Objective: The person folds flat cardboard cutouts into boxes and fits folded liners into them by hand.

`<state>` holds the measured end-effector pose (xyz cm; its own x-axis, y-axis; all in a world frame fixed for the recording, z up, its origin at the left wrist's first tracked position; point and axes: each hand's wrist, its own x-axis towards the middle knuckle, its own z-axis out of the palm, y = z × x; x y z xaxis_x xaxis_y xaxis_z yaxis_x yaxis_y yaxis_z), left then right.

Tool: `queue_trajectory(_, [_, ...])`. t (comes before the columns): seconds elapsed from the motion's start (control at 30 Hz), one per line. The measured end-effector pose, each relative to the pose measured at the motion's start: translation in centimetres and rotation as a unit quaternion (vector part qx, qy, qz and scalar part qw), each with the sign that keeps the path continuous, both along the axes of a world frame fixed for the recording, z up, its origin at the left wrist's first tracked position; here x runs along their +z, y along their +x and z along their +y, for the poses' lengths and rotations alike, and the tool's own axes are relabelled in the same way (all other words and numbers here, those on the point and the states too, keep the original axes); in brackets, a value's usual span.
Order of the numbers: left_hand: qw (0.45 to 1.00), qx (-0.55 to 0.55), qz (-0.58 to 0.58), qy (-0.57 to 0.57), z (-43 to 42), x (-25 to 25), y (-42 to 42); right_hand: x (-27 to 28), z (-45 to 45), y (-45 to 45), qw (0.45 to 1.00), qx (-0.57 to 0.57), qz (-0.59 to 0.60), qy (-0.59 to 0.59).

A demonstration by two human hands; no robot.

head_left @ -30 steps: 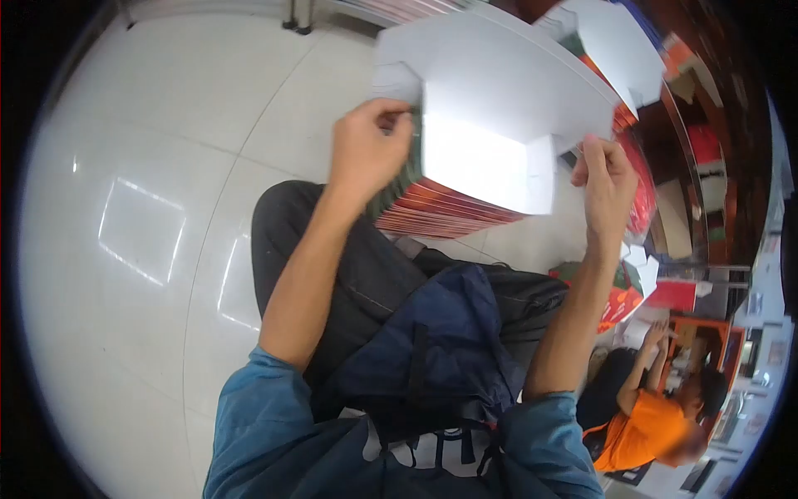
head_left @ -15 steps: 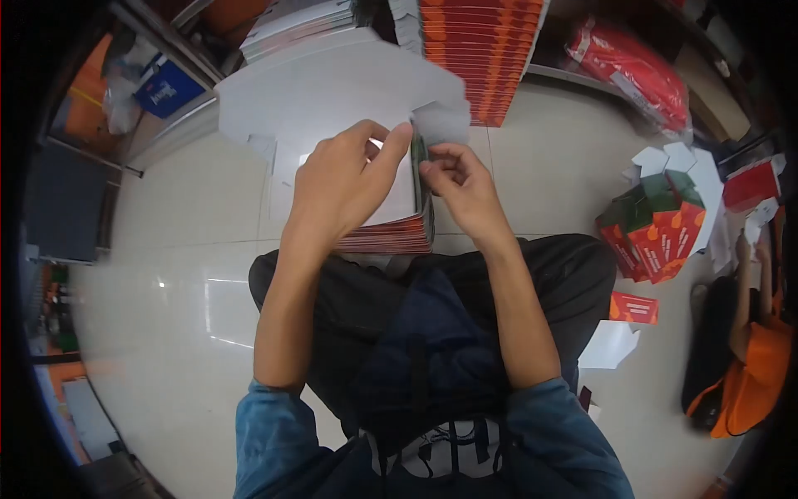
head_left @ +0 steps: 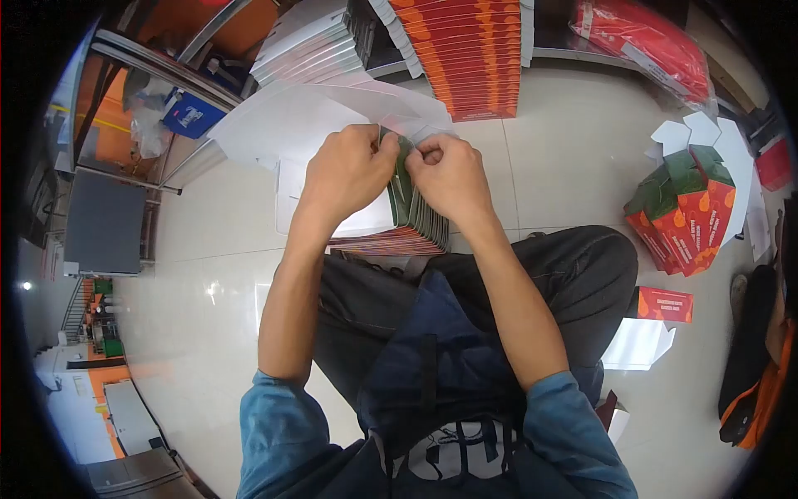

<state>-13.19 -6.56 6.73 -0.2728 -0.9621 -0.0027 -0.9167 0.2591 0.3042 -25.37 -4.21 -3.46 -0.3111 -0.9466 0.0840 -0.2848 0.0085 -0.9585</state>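
A stack of flat printed cardboard box blanks (head_left: 407,241) lies in front of my crossed legs, its layered edges red and green. The top blank (head_left: 287,125) shows its white inner face and spreads away from me. A green-printed flap (head_left: 401,183) along its right side stands bent up. My left hand (head_left: 351,170) is closed on the blank's edge beside this flap, thumb against the card. My right hand (head_left: 453,176) pinches the flap's far end from the right, close to the left thumb. Its lower fingers are curled and partly hidden.
Tall stacks of red-orange cartons (head_left: 461,58) and white card (head_left: 312,46) stand beyond. At right are folded red-green cartons (head_left: 686,208), a red plastic-wrapped pack (head_left: 644,50), a red card (head_left: 665,303), a white piece (head_left: 638,343) and another person's dark-clothed leg (head_left: 748,349).
The view has shifted. My left hand has closed on the card edge, and my right hand has moved in to pinch the flap. More of the green side shows, bent upward.
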Motion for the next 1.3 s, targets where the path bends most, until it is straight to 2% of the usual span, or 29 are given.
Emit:
queue_trajectory(0.2, [0.998, -0.06, -0.007, -0.011, -1.3, -1.6, 0.2, 0.4, -0.1, 0.2, 1.0, -0.005, -0.003, -0.004])
queue_trajectory(0.37, [0.998, -0.04, -0.045, 0.028, -1.6, -1.7, -0.6, -0.9, -0.4, 0.4, 0.997, -0.01, -0.031, -0.064])
queue_trajectory(0.47, [0.994, -0.074, -0.081, 0.024, -3.1, -3.3, 0.2, -1.9, -0.6, 0.5, 0.989, 0.015, -0.065, -0.133])
queue_trajectory(0.5, [0.994, -0.064, -0.054, 0.069, -2.8, -2.7, -0.2, -2.3, -0.7, 0.3, 0.99, 0.029, -0.034, -0.131])
queue_trajectory(0.53, [0.99, -0.125, -0.055, 0.02, -3.5, -3.9, 0.5, -1.0, 0.1, -0.4, 0.988, 0.077, -0.105, -0.08])
queue_trajectory(0.57, [0.976, -0.194, -0.091, -0.025, -3.6, -4.3, 0.6, -1.8, -0.2, -0.9, 0.987, 0.08, -0.051, -0.127])
queue_trajectory(0.6, [0.989, -0.12, -0.088, -0.01, -3.8, -4.6, 0.3, -1.0, 1.3, -1.9, 0.99, 0.086, -0.024, -0.108])
queue_trajectory(0.63, [0.994, -0.091, -0.062, 0.026, -3.8, -4.4, -0.2, 0.8, 2.6, -3.4, 0.991, 0.098, 0.0, -0.096])
queue_trajectory(0.73, [0.993, -0.083, -0.079, 0.004, -3.7, -4.6, -1.1, 3.5, 7.4, -8.5, 0.985, 0.084, 0.088, -0.121])
queue_trajectory(0.8, [0.996, -0.049, -0.07, 0.004, -4.0, -4.8, -0.9, 4.6, 11.5, -12.7, 0.989, 0.03, 0.038, -0.142])
queue_trajectory(0.83, [0.996, -0.053, -0.07, 0.004, -4.2, -5.0, -0.7, 4.8, 14.2, -15.2, 0.984, -0.025, 0.11, -0.14])
queue_trajectory(0.87, [0.996, -0.056, -0.069, 0.002, -4.4, -5.4, -0.5, 5.6, 17.4, -18.2, 0.98, -0.057, 0.19, -0.01])
queue_trajectory(0.9, [0.996, -0.057, -0.066, 0.0, -4.5, -5.5, -0.3, 5.6, 20.6, -20.2, 0.977, -0.118, 0.158, 0.078])
queue_trajectory(0.93, [0.998, -0.036, -0.042, 0.008, -3.7, -5.0, -0.5, 5.1, 23.3, -22.3, 0.954, -0.192, 0.199, 0.115])
queue_trajectory(1.0, [0.997, 0.016, 0.043, 0.064, -1.8, -3.1, -0.6, 2.5, 28.3, -26.1, 0.875, -0.346, 0.182, 0.286])
queue_trajectory(1.03, [0.991, 0.046, 0.083, 0.09, -0.7, -2.5, -0.3, 0.4, 30.3, -27.4, 0.848, -0.395, 0.169, 0.311])
queue_trajectory(1.07, [0.989, 0.024, 0.138, 0.056, 0.5, -2.0, 0.5, -2.0, 31.8, -28.1, 0.822, -0.436, 0.155, 0.333])
queue_trajectory(1.13, [0.976, 0.008, 0.217, -0.026, 2.2, -1.2, 3.2, -8.6, 32.6, -27.9, 0.802, -0.561, -0.11, 0.176])
queue_trajectory(1.17, [0.963, 0.001, 0.268, -0.04, 2.9, -0.7, 4.5, -10.7, 33.9, -28.4, 0.83, -0.465, -0.293, 0.095])
queue_trajectory(1.2, [0.95, -0.003, 0.308, -0.052, 3.9, -0.2, 5.6, -11.8, 33.8, -28.6, 0.771, -0.459, -0.441, 0.015])
queue_trajectory(1.27, [0.919, -0.017, 0.387, -0.075, 5.9, -0.3, 7.8, -13.2, 33.0, -29.8, 0.716, -0.454, -0.53, -0.022])
queue_trajectory(1.3, [0.908, -0.003, 0.41, -0.081, 7.0, -0.9, 8.6, -14.2, 33.6, -30.8, 0.714, -0.452, -0.53, -0.068])
